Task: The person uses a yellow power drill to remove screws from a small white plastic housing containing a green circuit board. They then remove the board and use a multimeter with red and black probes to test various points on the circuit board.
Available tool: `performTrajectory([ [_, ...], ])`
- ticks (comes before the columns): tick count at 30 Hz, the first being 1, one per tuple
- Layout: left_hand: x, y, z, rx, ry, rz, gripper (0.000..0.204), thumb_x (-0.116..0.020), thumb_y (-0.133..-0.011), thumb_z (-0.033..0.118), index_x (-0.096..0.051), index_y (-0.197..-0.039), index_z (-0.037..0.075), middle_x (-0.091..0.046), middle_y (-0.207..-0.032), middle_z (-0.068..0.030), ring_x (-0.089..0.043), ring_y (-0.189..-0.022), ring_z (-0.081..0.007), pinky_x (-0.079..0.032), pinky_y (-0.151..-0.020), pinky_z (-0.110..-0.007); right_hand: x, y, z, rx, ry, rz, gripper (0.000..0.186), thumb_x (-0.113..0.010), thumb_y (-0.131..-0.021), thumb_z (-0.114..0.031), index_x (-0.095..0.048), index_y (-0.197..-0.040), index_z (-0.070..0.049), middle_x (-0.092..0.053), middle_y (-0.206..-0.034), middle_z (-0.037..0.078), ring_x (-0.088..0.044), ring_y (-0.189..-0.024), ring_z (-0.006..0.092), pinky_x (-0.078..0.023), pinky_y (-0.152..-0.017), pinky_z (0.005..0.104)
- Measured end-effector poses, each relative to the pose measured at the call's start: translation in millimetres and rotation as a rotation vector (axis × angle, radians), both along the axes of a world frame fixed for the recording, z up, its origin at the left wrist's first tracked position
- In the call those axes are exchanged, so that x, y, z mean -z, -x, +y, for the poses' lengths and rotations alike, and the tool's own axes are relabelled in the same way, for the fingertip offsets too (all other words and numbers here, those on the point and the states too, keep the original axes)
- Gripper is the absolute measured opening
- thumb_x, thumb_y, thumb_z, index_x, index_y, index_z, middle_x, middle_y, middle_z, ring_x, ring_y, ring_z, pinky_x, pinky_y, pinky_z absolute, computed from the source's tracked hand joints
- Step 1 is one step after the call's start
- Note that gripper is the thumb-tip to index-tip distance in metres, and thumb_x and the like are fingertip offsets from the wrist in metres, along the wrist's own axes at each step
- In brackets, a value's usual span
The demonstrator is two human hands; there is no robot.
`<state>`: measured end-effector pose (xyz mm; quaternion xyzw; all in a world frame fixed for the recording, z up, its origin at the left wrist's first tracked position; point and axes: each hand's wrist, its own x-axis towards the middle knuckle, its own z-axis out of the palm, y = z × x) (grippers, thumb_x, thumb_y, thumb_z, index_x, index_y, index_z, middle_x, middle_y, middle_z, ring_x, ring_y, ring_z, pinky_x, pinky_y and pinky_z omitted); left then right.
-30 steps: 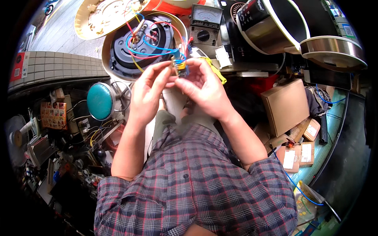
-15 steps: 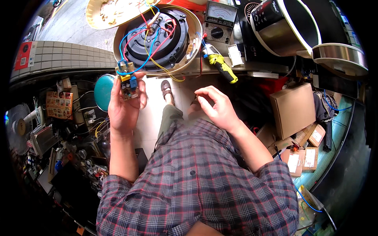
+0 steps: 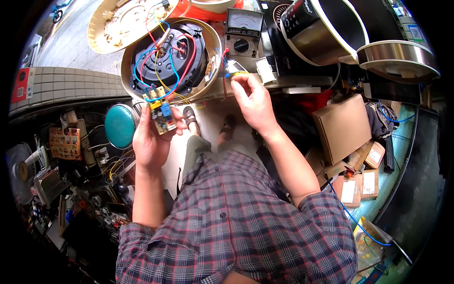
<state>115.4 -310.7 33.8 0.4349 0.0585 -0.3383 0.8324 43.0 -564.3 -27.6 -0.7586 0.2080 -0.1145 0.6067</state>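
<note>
My left hand (image 3: 155,130) is closed on a small circuit board (image 3: 160,112) with blue and yellow components, wired to a round black appliance base (image 3: 158,66) inside a cream shell. Red, blue and yellow wires loop across that base. My right hand (image 3: 254,105) has its fingers curled together at the bench edge, over a yellow-handled tool (image 3: 240,73) that is mostly hidden behind it; whatever the fingertips hold is unclear. An analog multimeter (image 3: 241,45) lies just beyond, beside a small white piece (image 3: 265,71).
A steel cooker body (image 3: 321,33) and its ring (image 3: 397,61) are at upper right, a cream shell (image 3: 109,42) at upper left. A green stool (image 3: 119,125) stands left. Cardboard boxes (image 3: 343,128) are stacked right; piled appliance parts (image 3: 66,189) fill the lower left.
Both hands were together on the board. My right hand has let it go and moved up to the yellow tool, while my left hand carried the board down and left.
</note>
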Motion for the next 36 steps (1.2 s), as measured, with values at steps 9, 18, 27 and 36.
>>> performTrajectory([
  [9, 20.7, -15.7, -15.0, -0.003, 0.364, 0.029, 0.059, -0.034, -0.114, 0.038, -0.036, -0.153, -0.005, -0.062, -0.136, -0.0204, -0.06, -0.129, -0.0402, -0.053, -0.108, -0.052, -8.1, -30.8, -7.1, -0.093, -0.738, 0.093, 0.015, -0.069, -0.102, -0.023, -0.065, -0.107, -0.009, -0.068, -0.096, -0.002, -0.063, -0.084, 0.0059, -0.051, -0.076, 0.0226],
  [18, 20.5, -37.3, -62.6, -0.042, 0.27, -0.012, 0.048, -0.033, -0.115, 0.033, -0.049, -0.14, -0.005, -0.064, -0.13, -0.0197, -0.061, -0.127, -0.042, -0.053, -0.107, -0.052, -21.2, -36.5, -7.7, -0.109, -0.934, 0.102, 0.018, -0.068, -0.102, -0.021, -0.066, -0.113, -0.006, -0.069, -0.099, 0.001, -0.065, -0.086, 0.0085, -0.054, -0.078, 0.0246],
  [27, 18.4, -34.7, -88.6, -0.126, 0.172, 0.01, 0.045, -0.031, -0.115, 0.032, -0.048, -0.139, -0.002, -0.061, -0.136, -0.0205, -0.062, -0.126, -0.0371, -0.055, -0.105, -0.051, -12.2, -37.0, -15.3, -0.129, -1.109, 0.083, 0.02, -0.064, -0.104, -0.019, -0.065, -0.117, -0.004, -0.071, -0.101, 0.003, -0.067, -0.089, 0.0107, -0.057, -0.079, 0.0264],
  [36, 19.1, -34.7, -90.5, -0.11, 0.1, -0.054, 0.047, -0.032, -0.115, 0.033, -0.05, -0.137, -0.005, -0.061, -0.135, -0.0244, -0.061, -0.128, -0.0389, -0.053, -0.109, -0.052, -13.5, -36.8, -14.9, -0.113, -1.127, 0.099, 0.019, -0.066, -0.103, -0.019, -0.065, -0.115, -0.004, -0.07, -0.101, 0.003, -0.067, -0.09, 0.0114, -0.056, -0.08, 0.0275],
])
